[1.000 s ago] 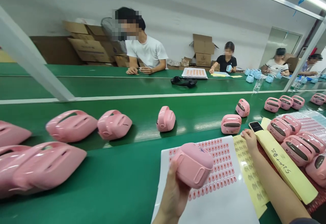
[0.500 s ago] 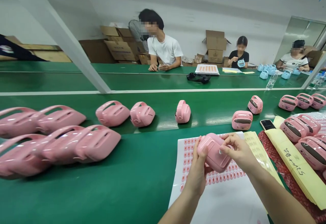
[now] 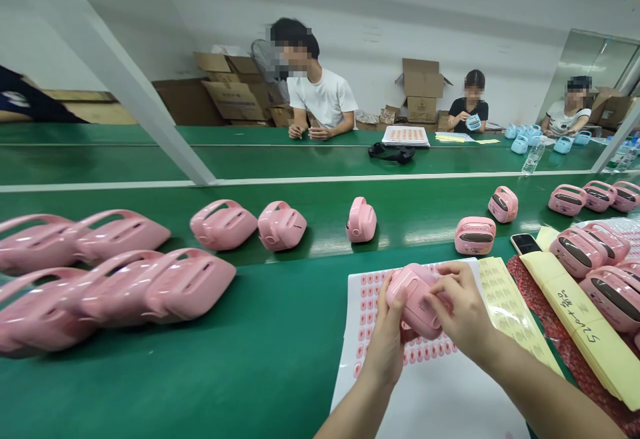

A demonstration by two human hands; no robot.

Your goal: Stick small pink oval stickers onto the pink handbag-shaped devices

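One green conveyor belt (image 3: 150, 386) held several pink plastic cases (image 3: 223, 224) and one white sheet of red labels (image 3: 430, 399). One further pink case (image 3: 416, 299) sat above that sheet, gripped in the left hand (image 3: 385, 342) and right hand (image 3: 463, 309), fingers clamped around its sides.

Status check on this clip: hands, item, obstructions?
Left hand holding pink casing from below; right hand gripping it from the side. Label sheet beneath. Nothing in the way.
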